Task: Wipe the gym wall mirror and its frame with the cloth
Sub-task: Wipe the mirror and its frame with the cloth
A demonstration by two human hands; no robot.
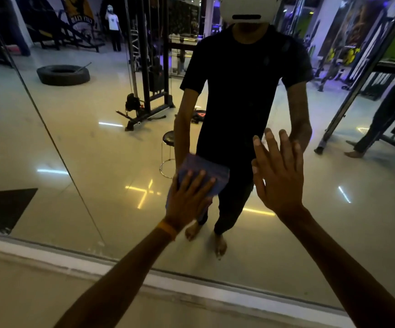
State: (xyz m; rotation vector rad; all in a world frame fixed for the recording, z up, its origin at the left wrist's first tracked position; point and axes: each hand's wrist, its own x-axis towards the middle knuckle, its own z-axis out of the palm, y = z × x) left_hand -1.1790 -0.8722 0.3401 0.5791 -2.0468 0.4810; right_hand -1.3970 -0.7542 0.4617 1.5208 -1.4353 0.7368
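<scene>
Blue cloth (203, 172) lay flat against the mirror (85, 150), pinned beneath the left hand (189, 202), whose fingers (202, 183) were spread over its lower part; the cloth's upper edge showed beyond the fingertips. The left arm reached forward, a yellow wristband (168, 229) at the wrist. The right hand (278, 178) was held open beside it, fingers extended upward, holding nothing. The pale frame (97, 266) ran below both arms.
</scene>
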